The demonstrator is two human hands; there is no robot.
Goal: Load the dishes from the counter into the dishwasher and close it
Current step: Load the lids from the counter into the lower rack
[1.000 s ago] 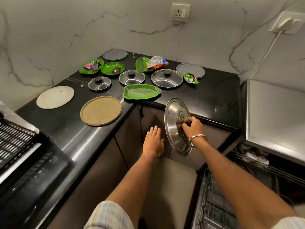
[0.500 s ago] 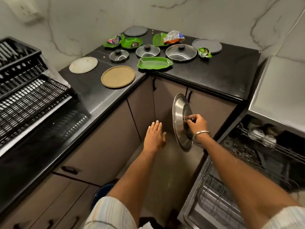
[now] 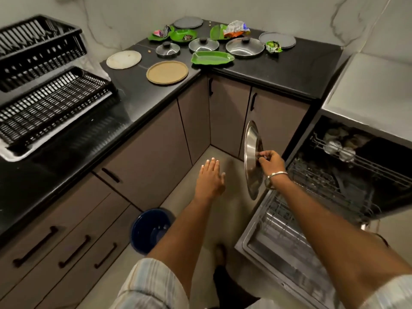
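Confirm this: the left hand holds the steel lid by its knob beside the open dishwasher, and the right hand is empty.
Hands swapped. In the head view, the right hand holds the steel lid by its knob beside the open dishwasher; the left hand is empty.

Two bare forearms reach out from the bottom of the view, each ending in a short sleeve of pale cloth with thin stripes in blue, grey and cream. The left sleeve [image 3: 151,284] shows its stripes clearly, the right sleeve [image 3: 388,295] only a blurred corner. On the right wrist sits a plain silver bangle [image 3: 276,175], smooth and round. Both hands are bare, no gloves, and the left hand [image 3: 210,178] shows short, pale fingernails.
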